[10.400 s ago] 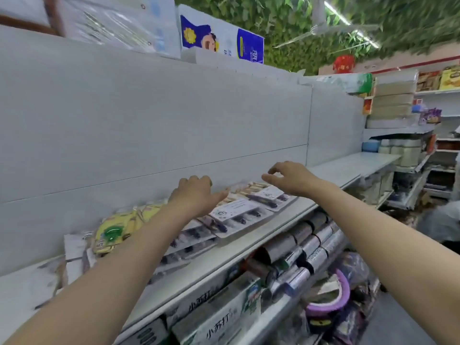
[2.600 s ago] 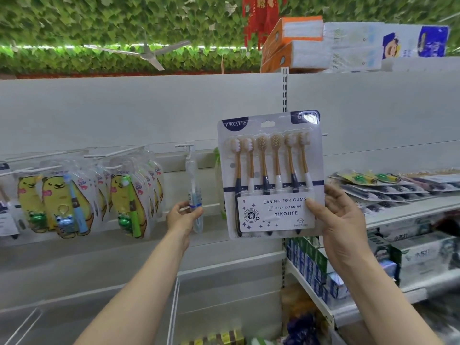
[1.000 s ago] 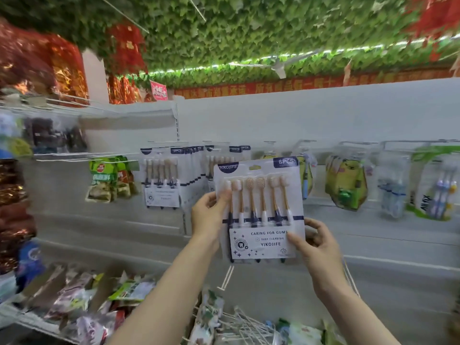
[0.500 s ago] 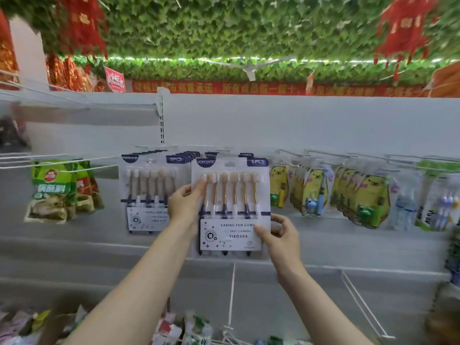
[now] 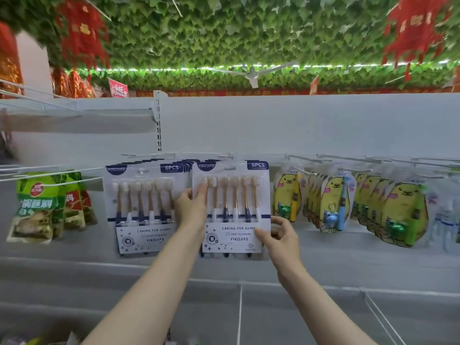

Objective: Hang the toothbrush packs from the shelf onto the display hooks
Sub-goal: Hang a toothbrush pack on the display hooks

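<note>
1. Two hands hold one six-piece toothbrush pack (image 5: 232,207) at frame centre: left hand (image 5: 193,207) pinching its left edge, right hand (image 5: 280,236) gripping its lower right corner.
2. Its hang slot sits level with the display hook (image 5: 225,155); whether it is threaded is unclear.
3. Next, probably slide it back beside the hung packs (image 5: 142,207), then release.
</note>
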A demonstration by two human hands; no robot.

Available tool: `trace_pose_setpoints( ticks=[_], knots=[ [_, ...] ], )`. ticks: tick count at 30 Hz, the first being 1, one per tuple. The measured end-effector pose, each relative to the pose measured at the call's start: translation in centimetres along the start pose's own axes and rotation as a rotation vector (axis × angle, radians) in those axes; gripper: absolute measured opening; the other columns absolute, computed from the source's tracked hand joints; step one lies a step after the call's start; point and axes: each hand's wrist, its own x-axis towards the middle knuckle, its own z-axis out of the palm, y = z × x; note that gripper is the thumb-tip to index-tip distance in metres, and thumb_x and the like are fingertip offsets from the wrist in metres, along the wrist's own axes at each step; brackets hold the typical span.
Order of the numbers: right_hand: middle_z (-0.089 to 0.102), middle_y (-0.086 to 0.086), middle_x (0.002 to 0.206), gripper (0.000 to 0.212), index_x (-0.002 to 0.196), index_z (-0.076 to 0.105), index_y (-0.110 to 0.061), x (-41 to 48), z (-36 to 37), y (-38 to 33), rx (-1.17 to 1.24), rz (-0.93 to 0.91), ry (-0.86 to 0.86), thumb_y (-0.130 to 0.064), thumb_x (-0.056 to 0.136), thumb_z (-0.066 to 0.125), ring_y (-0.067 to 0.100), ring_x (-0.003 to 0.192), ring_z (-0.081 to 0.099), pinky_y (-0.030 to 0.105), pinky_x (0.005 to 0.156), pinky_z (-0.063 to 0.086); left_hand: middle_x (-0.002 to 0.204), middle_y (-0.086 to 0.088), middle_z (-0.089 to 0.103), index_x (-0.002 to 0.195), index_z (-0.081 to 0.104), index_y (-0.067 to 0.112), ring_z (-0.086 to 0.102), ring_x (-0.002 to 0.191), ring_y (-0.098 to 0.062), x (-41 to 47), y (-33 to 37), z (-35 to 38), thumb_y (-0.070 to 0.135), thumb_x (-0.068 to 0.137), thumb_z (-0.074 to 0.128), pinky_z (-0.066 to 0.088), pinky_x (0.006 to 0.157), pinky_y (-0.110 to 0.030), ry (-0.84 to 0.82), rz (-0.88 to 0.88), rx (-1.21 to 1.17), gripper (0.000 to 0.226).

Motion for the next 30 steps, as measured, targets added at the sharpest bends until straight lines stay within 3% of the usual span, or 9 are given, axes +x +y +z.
trace_pose_setpoints(
  ticks=[3, 6, 11, 22, 30],
  knots=[
    [0.074, 0.004, 0.098, 0.035, 0.114, 0.056, -0.019, 1.6, 0.3, 0.9, 0.033, 0.042, -0.017, -0.01, 0.086, 0.075, 0.02, 0.09, 0.07, 0.029, 0.074, 0.054, 0.106, -0.003, 0.065, 0.115, 0.059, 0.014, 0.058, 0.096, -0.022, 0.9, -0.2, 1.0, 0.055, 0.093, 0.057, 0.04, 0.079, -0.031, -0.017, 0.039, 0.065, 0.047],
    [0.072, 0.005, 0.102, 0.035, 0.114, 0.054, -0.018, 2.7, 0.6, 1.6, 0.089, 0.07, -0.055, -0.008, 0.088, 0.073, 0.019, 0.093, 0.07, 0.02, 0.067, 0.054, 0.107, 0.002, 0.06, 0.125, 0.055, 0.015, 0.054, 0.098, -0.017, 1.7, -0.7, 1.6, 0.052, 0.096, 0.053, 0.039, 0.082, -0.03, -0.023, 0.076, 0.092, 0.047],
    [0.076, 0.005, 0.1, 0.033, 0.115, 0.055, -0.015, 4.8, 1.0, 2.9, 0.12, 0.091, -0.103, -0.007, 0.088, 0.073, 0.015, 0.089, 0.073, 0.018, 0.064, 0.054, 0.11, -0.002, 0.061, 0.127, 0.049, 0.014, 0.053, 0.091, -0.016, 3.4, -1.6, 2.9, 0.053, 0.098, 0.046, 0.039, 0.081, -0.032, -0.028, 0.045, 0.091, 0.049],
    [0.071, 0.007, 0.109, 0.031, 0.111, 0.058, -0.014, 8.5, 1.1, 4.6, 0.122, 0.033, -0.108, -0.003, 0.087, 0.073, 0.016, 0.098, 0.069, 0.019, 0.069, 0.056, 0.127, -0.005, 0.055, 0.136, 0.044, 0.012, 0.049, 0.103, -0.018, 5.3, -2.9, 5.0, 0.052, 0.099, 0.047, 0.037, 0.083, -0.033, 0.019, 0.017, 0.113, 0.055],
    [0.071, 0.005, 0.106, 0.033, 0.114, 0.058, -0.012, 10.3, 1.3, 5.1, 0.095, 0.018, -0.112, -0.003, 0.086, 0.073, 0.012, 0.093, 0.069, 0.019, 0.072, 0.056, 0.112, 0.0, 0.059, 0.126, 0.049, 0.014, 0.053, 0.097, -0.019, 6.8, -3.7, 5.7, 0.058, 0.096, 0.046, 0.039, 0.082, -0.033, 0.036, 0.011, 0.146, 0.053]
  ],
)
